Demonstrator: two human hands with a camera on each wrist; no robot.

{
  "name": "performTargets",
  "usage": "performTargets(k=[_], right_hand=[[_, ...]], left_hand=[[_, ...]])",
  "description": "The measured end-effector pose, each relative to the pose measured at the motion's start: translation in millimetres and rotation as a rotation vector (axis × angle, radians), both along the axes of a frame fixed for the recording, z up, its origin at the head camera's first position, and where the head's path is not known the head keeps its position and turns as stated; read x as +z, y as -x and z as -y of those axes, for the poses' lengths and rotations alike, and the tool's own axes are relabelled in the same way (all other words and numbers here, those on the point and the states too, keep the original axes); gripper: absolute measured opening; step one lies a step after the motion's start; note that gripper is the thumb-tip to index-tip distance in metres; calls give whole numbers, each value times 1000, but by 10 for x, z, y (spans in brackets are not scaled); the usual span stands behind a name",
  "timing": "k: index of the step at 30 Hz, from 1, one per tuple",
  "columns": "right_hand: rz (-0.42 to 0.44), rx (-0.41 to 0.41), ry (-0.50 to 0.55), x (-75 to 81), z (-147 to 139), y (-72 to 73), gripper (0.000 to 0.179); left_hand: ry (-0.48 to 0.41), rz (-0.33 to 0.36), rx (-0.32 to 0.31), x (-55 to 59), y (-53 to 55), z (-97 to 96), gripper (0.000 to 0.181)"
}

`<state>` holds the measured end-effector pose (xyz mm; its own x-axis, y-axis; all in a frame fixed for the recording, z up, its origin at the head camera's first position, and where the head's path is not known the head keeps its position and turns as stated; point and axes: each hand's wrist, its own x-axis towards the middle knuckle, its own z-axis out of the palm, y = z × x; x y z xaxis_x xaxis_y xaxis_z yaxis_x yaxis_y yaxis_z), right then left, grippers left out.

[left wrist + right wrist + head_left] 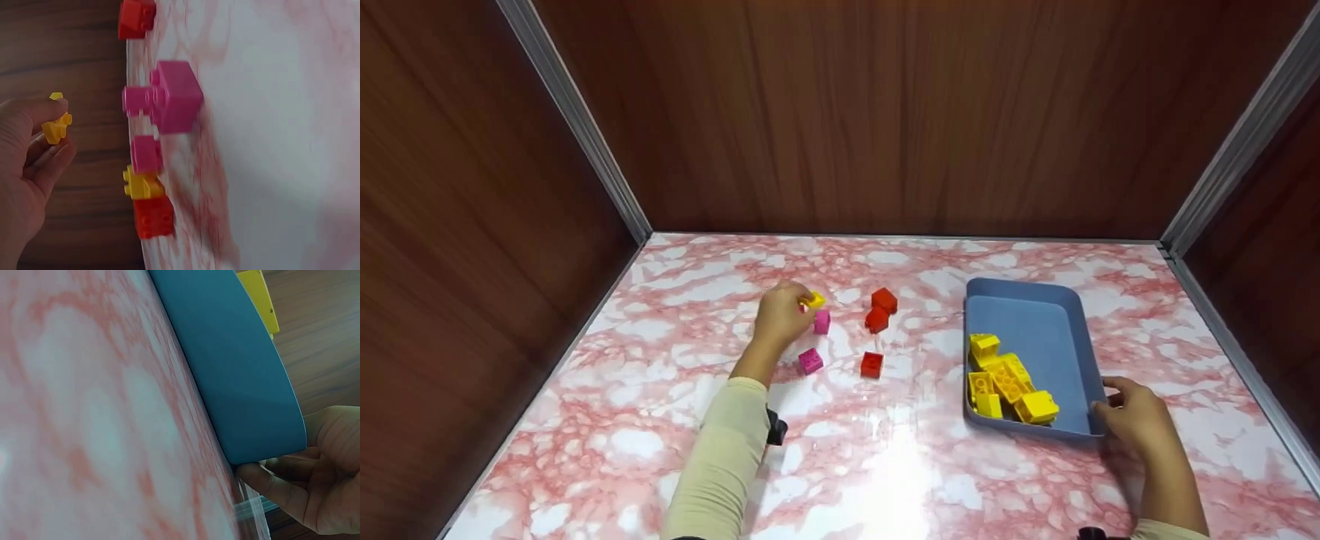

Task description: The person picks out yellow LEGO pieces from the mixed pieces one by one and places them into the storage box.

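My left hand pinches a small yellow toy building brick between thumb and fingers, raised above the table. Close to that hand are pink bricks, one partly hidden behind the fingers. Red bricks lie a little to their right. At the right stands a blue-grey tray with several yellow bricks heaped toward its near left side. My right hand grips the tray's wall near its front right corner; the right wrist view has the fingers curled against that corner.
The red-and-white marbled table is bordered by dark wood-grain panels at the back and both sides, with metal strips along the corners. Two red bricks lie close together toward the back. In the left wrist view, a larger-looking pink brick stands nearest.
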<state>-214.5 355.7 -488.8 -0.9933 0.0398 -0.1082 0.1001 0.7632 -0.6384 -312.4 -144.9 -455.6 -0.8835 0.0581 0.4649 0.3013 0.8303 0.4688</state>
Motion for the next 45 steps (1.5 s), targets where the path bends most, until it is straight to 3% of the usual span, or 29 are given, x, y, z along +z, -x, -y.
performTargets(k=[9, 16, 20, 28, 36, 45], right_hand=[[-20, -1, 14, 3, -30, -37, 52], [-54, 15, 18, -11, 11, -39, 49], [-50, 10, 9, -10, 18, -38, 49], [-40, -2, 13, -13, 25, -33, 51], [-54, 5, 10, -12, 23, -38, 49], [-61, 8, 10, -17, 14, -36, 49]], left_hand=[[-13, -18, -177, -1, -116, -468, 15], [-138, -30, -319, -62, -267, -795, 14], [-155, -16, -394, -73, -351, -1018, 15], [-36, 35, -512, -29, -497, -1468, 17], [25, 36, -657, -104, -532, -1859, 18], [185, 50, -704, -174, -541, -2208, 21]])
